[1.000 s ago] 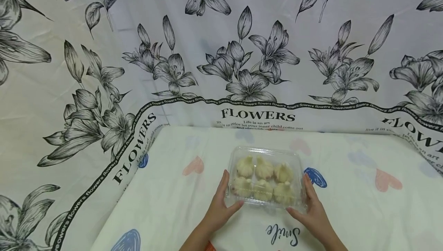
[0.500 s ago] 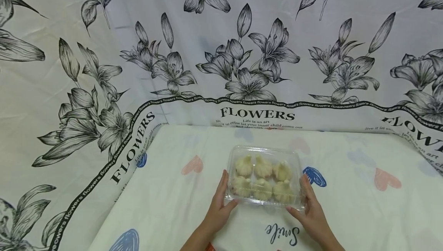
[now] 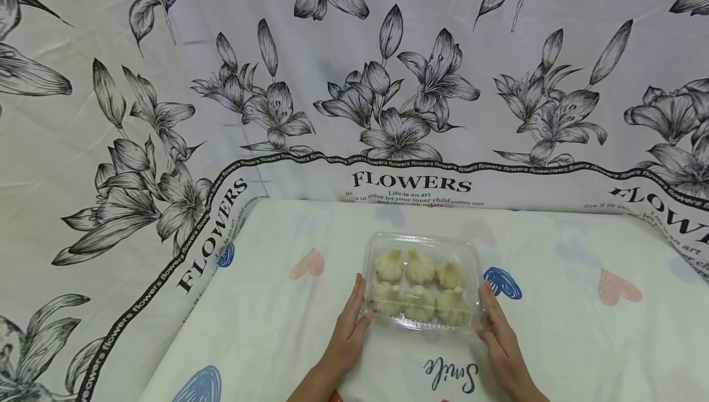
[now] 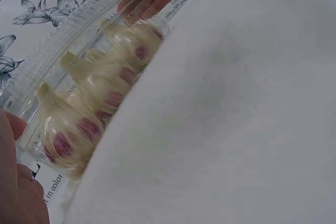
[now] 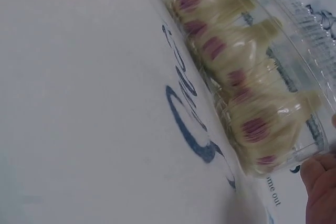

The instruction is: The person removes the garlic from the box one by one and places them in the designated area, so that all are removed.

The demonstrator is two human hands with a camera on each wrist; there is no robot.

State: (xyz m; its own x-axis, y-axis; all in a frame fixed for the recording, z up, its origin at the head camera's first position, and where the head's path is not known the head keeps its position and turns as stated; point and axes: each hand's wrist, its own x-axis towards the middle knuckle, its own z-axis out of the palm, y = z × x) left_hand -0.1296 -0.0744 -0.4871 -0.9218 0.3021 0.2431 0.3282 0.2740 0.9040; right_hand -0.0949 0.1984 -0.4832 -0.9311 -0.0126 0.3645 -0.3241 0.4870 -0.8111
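A clear plastic clamshell box with its lid down lies on the white heart-print cloth. Through it show several garlic bulbs in two rows; from the side, the wrist views show purple marks on the bulbs. My left hand is at the box's left side, its fingers nearly straight along the wall and its thumb by the near corner. At the opposite side, my right hand rests against the wall with extended fingers, the thumb near the front corner. The fingertips' far sides are partly hidden.
The white cloth spreads flat around the box, printed with hearts and the word "Smile". Behind and to the left hangs a flower-printed curtain, meeting the cloth's far edge.
Both thumbs have come off the box's front edge and drawn back toward its sides. The box stays nearly in place, and the view has shifted slightly.
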